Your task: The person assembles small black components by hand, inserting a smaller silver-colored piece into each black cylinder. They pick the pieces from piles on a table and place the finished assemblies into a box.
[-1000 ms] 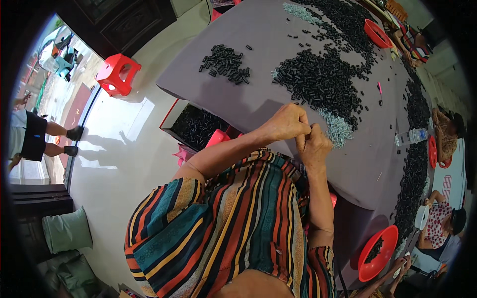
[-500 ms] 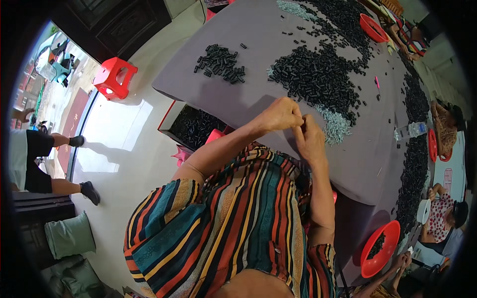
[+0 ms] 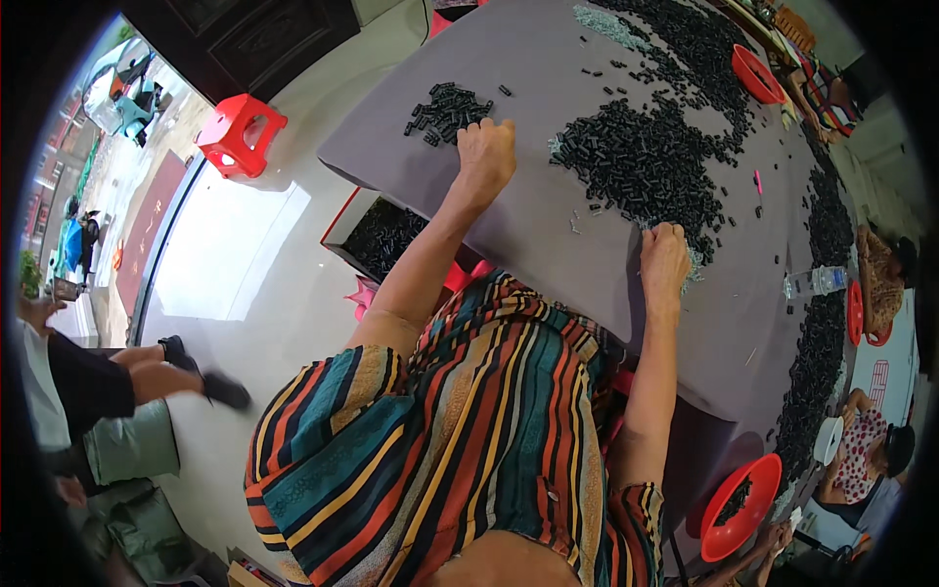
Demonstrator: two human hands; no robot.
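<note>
My left hand (image 3: 487,155) is closed at the near right edge of a small pile of short black plastic tubes (image 3: 442,112); whatever its fingers hold is hidden behind the knuckles. My right hand (image 3: 665,258), also closed with its fingertips pointing away from me, is over a heap of small pale, see-through pieces (image 3: 693,266). That hand covers much of the heap, and I cannot see what lies in its fingers. Between and beyond my hands spreads a large mound of the same black tubes (image 3: 636,161). A few pale bits (image 3: 574,224) lie loose at its near side.
A grey cloth covers the table (image 3: 567,269). Below its left edge stands a box of black tubes (image 3: 377,235). Red bowls (image 3: 753,499) stand along the right side, near a clear bottle (image 3: 815,283). On the floor are a red stool (image 3: 238,137) and a walking person's legs (image 3: 147,377).
My hands were together over the table edge and are now apart. The left moved away to the small tube pile, the right to the pale pieces. The person at left has stepped nearer.
</note>
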